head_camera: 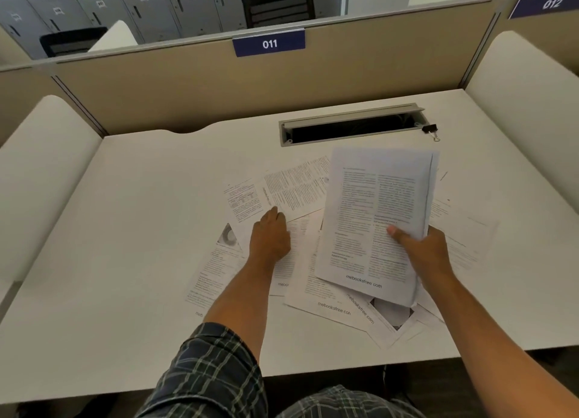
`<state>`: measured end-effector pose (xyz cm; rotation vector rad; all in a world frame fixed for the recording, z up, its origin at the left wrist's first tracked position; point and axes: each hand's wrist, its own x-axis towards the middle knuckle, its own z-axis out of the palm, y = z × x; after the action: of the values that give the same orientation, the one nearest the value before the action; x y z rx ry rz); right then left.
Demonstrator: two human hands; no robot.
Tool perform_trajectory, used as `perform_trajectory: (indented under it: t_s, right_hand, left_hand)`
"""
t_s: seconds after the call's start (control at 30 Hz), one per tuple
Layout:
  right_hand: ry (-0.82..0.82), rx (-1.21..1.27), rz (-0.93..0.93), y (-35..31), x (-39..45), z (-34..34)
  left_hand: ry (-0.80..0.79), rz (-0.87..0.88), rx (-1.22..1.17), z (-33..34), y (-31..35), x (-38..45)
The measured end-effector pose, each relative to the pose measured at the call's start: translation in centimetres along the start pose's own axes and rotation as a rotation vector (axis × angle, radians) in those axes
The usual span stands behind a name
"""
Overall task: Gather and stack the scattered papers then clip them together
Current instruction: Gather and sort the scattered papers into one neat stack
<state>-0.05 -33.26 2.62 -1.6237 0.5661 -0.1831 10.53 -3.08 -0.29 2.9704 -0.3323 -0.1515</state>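
White printed papers scattered (two-column text), overlapping.

Hands: 2, left hand + right hand.
Held stack: 1, several sheets, exact no. can't tell.
Loose sheets on desk: approx 8+, overlapping, exact count unclear.
Binder clip: 1, black.
Cable slot in desk: 1.
Number plates on partition: 2, "011" plate + "012" plate.
Chairs beyond partition: 2 clear, chair, second chair; poss. 3rd top right.
Lockers: many, not countable.
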Motion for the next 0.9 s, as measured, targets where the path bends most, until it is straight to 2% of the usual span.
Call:
perform_trajectory:
  t_s: [0.13, 0.27, 0.7, 0.8, 0.9]
  right_hand:
    - [-0.008, 0.006, 0.018, -0.2, -0.2, 0.1]
    - [0.001, 0.001, 0.029, 0.0, -0.4, 0.1]
    - [0.029, 0.007, 0.043, -0.2, 0.1, -0.5]
    - [0.033, 0.009, 0.043, -0.2, 0.2, -0.4]
    - [0.039, 0.029, 0.059, -0.1, 0.4, -0.2]
  left_hand:
    - [-0.075, -0.029, 0.078, 0.3, 1.1, 1.2]
    - [-0.077, -0.065, 0.134, 0.6, 1.7, 2.2]
    - [-0.028, 0.056, 0.298, -0.5, 1.2, 3.8]
    - [0.014, 0.059, 0.283, -1.0, 0.8, 3.9]
    - [0.144, 0.004, 0.139, -1.6, 1.1, 3.6]
